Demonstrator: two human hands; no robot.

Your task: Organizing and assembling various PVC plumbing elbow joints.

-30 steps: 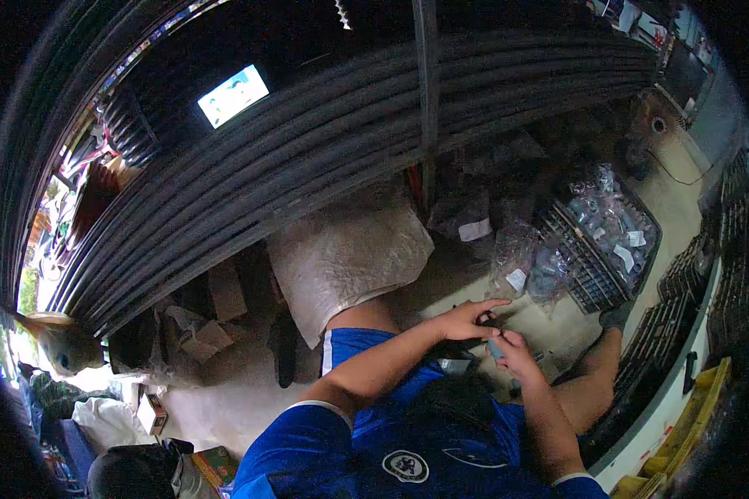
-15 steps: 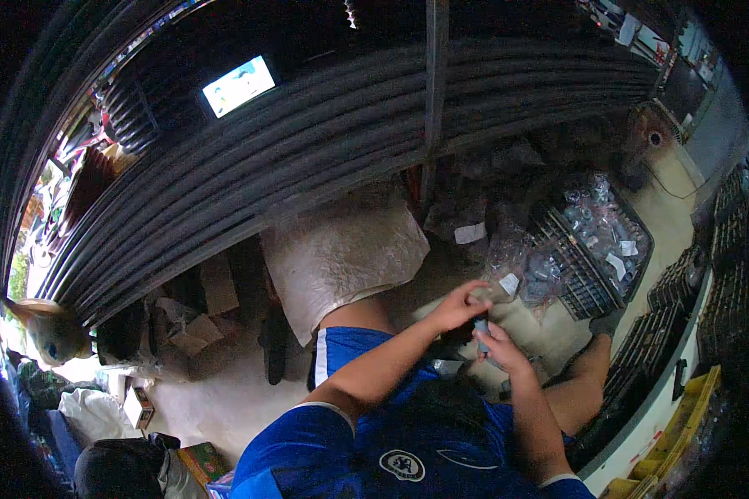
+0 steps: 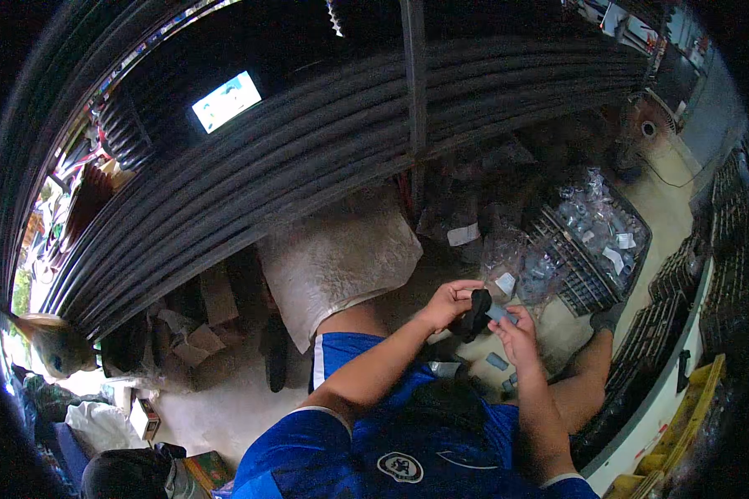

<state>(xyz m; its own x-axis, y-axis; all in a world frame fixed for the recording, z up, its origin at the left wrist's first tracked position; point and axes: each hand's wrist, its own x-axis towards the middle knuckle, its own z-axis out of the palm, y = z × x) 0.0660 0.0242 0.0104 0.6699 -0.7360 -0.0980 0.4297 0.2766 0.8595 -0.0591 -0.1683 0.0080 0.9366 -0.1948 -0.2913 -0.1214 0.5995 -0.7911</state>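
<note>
My left hand [image 3: 448, 306] is closed, its fingers gripping a black part [image 3: 473, 318] whose exact kind I cannot make out. My right hand [image 3: 518, 336] is wrapped round a short grey pipe fitting [image 3: 499, 313]. The fitting's far end meets the black part or lies just in front of it; I cannot tell which. Both hands are above the floor between my bent legs. Below them on the floor lie a loose grey fitting [image 3: 498, 361] and smaller grey pieces [image 3: 509, 384].
A dark crate [image 3: 642, 241] with bagged grey fittings stands ahead to the right, a clear plastic bag [image 3: 541, 274] against it. Long dark pipes [image 3: 308, 158] run across the front behind an upright post [image 3: 416, 91]. A pale sack [image 3: 341, 258] lies by my left leg.
My hands have turned and drawn slightly apart, so the black part now shows clearly. The grey fitting has swung from near upright to slanted toward the black part. The view has shifted a little.
</note>
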